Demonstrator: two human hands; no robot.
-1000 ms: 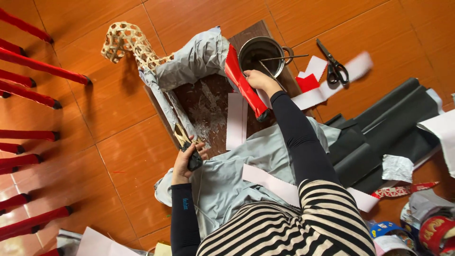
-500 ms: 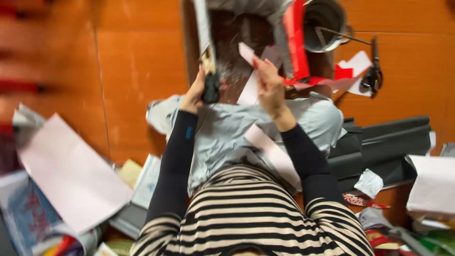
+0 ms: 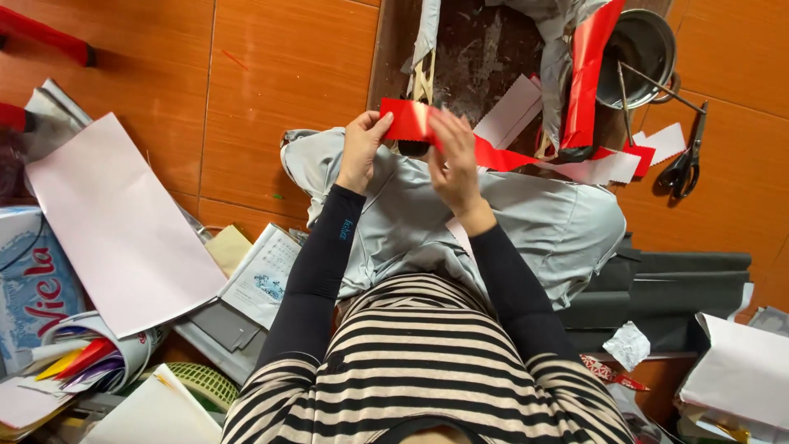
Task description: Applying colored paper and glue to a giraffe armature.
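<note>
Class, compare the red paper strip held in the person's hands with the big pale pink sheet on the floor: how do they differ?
The red paper strip is narrow and bright red; the pale pink sheet is broad and pale. The strip is held up between the left hand and right hand; the sheet lies loose on the floor clutter, untouched. Both are paper.

1. There is only one camera. It sits on the person's head.
2. It looks almost straight down, over the striped top and the lap, to the orange floor [image 3: 271, 74].
3. It is close. The left hand [image 3: 359, 152] and right hand [image 3: 452, 160] sit near the middle, a bit toward 12 o'clock.
4. The body fills the 6 o'clock edge. The metal pot [image 3: 645, 49] is at 1 o'clock.
5. No other view shares the scene.
</note>
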